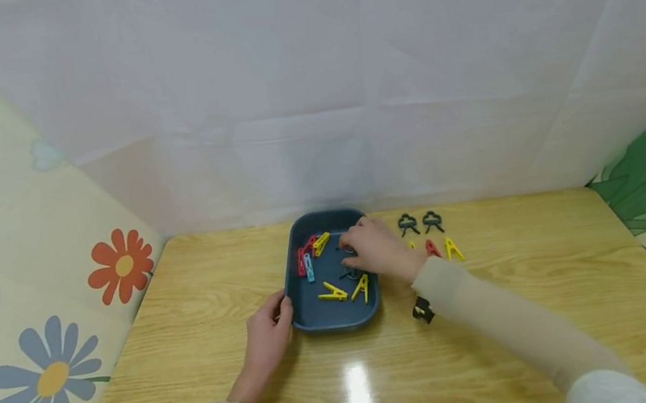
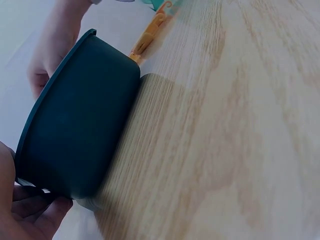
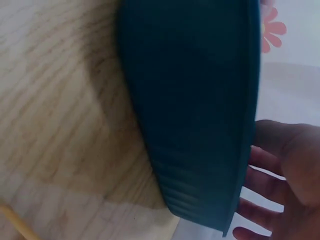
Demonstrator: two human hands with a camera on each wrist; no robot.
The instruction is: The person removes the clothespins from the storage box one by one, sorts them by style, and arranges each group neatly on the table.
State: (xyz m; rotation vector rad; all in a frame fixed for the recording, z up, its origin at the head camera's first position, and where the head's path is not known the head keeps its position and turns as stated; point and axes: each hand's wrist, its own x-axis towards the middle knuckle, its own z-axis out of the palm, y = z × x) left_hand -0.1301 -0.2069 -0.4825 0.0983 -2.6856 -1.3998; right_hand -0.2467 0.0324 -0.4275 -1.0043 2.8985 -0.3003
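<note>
A dark blue plastic tray (image 1: 339,310) stands on the table with several clothespins in it. My left hand (image 1: 269,331) grips its left side, thumb at the rim and fingers against the outer wall. Over the right rim reaches my right hand (image 1: 377,249), thumb and fingers apart above dark clips (image 1: 351,272). In the right wrist view the tray wall hides its fingertips. Inside the tray lie red clothespins (image 1: 301,262), a blue clothespin (image 1: 309,267), a yellow clothespin (image 1: 322,244) at the back and two more yellow clothespins (image 1: 333,292) near the front.
Right of the tray, two dark clips (image 1: 432,220) stand in a back row. Before them are a red clothespin (image 1: 432,248) and a yellow clothespin (image 1: 454,249), with another yellow one partly hidden by the right arm. A white sheet (image 1: 268,168) hangs behind the wooden table (image 1: 197,283).
</note>
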